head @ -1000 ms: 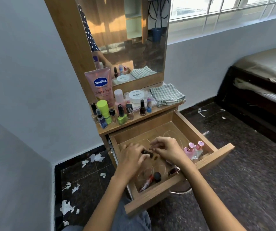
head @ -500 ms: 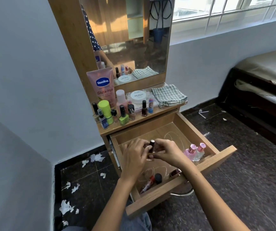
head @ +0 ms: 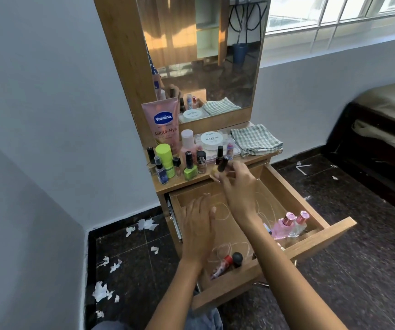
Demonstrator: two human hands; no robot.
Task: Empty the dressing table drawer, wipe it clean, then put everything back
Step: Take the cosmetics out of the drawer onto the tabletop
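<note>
Drawer (head: pixel 315 241), one, pulled fully out, its long axis running from me toward the dressing table top (head: pixel 179 184).

My right hand (head: pixel 237 184), one, raised at the top's front edge, pinches one dark-capped nail polish bottle (head: pixel 221 166); the bottle tilts, cap pointing up and away from me, base near my fingertips.

My left hand (head: pixel 197 227), one, lies flat with fingers straight and together over the drawer's left half, holding nothing.

Still in the drawer: two pink-capped perfume bottles (head: pixel 290 225), upright, right of my right forearm against the right wall; one red-capped tube (head: pixel 222 265) and one black round cap (head: pixel 237 258), just beyond my left wrist by the front panel.

Bare wood lies open beyond my left fingers.

Beyond my right hand, one folded checked cloth (head: pixel 256 139).
</note>
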